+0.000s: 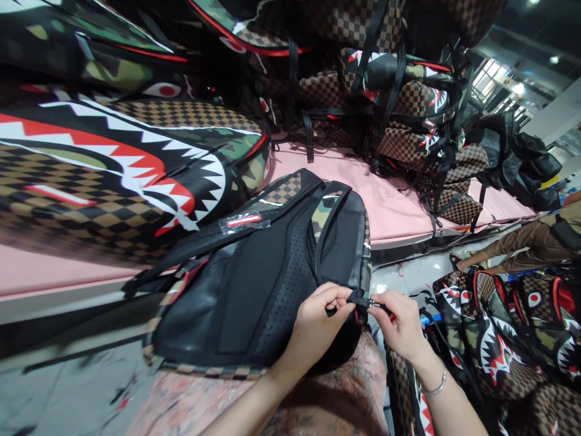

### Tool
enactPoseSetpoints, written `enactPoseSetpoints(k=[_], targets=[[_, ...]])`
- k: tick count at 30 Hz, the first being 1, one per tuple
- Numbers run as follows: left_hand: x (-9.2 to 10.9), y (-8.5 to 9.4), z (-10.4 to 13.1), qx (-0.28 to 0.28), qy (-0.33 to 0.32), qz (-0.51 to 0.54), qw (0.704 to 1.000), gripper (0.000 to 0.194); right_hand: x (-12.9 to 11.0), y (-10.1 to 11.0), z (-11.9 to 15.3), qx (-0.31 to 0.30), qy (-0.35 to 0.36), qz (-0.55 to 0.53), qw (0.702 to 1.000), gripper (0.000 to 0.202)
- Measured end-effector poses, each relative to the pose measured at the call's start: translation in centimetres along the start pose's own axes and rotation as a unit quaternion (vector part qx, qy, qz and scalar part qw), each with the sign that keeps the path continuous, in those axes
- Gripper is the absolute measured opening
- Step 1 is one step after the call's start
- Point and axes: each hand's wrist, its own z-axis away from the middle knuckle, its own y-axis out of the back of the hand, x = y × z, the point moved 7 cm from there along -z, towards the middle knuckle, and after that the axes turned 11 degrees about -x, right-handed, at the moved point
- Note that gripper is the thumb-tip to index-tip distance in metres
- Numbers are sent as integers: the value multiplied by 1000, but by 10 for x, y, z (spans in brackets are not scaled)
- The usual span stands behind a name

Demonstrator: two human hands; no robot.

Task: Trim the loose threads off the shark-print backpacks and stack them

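Observation:
A black backpack (254, 284) with checkered and camouflage trim lies back side up, partly on the pink table and partly against my lap. At its right edge, my left hand (324, 315) pinches a black webbing strap (358, 297) between thumb and fingers. Close beside it, my right hand (399, 318) pinches the same strap's other part, near what looks like a small dark buckle, mostly covered by my fingers. One padded shoulder strap (333, 224) rises from the back panel. The other carries a plastic-wrapped red and white label (244, 221).
Backpacks with shark-mouth prints (136, 163) are piled along the pink table (313, 163). More printed backpacks (494, 327) stand on the floor at right. Another person's legs (521, 245) show beyond them. Scraps lie on the grey floor (91, 387).

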Motion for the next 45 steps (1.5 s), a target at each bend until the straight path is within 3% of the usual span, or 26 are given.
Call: enactPoseSetpoints(k=[6, 9, 14, 18, 22, 27, 32, 35, 38, 41, 45], targets=[[-14, -1, -1, -3, 26, 58, 998, 13, 21, -1, 6, 12, -105, -98, 990, 12], [-15, -2, 0, -8, 23, 65, 998, 12, 23, -8, 5, -7, -117, -119, 986, 13], [-14, -1, -1, -3, 24, 70, 997, 9, 12, -8, -2, -8, -57, -82, 995, 15], [-12, -1, -2, -1, 23, 64, 998, 10, 2, -4, -2, 12, -2, 20, 1000, 18], [-8, -1, -2, -11, 21, 37, 999, 11, -2, -4, 0, 17, 21, 126, 992, 23], [-11, -2, -2, -10, 36, 41, 998, 10, -5, -3, -1, 15, 33, 157, 987, 24], [-25, -7, 1, -39, 116, 176, 977, 15, 8, 0, -1, 40, -15, -4, 999, 18], [-26, -12, 4, -85, 152, 257, 951, 22, 29, -5, 4, 88, -104, -141, 981, 18], [-23, -9, 3, -87, 153, 238, 955, 21, 41, -19, 7, 96, -143, -229, 958, 18], [-23, -3, 1, -47, 146, 194, 969, 24, 43, -29, 10, 95, -150, -248, 952, 20], [-23, -3, -1, -35, 148, 203, 967, 37, 39, -31, 14, 86, -137, -182, 970, 19]])
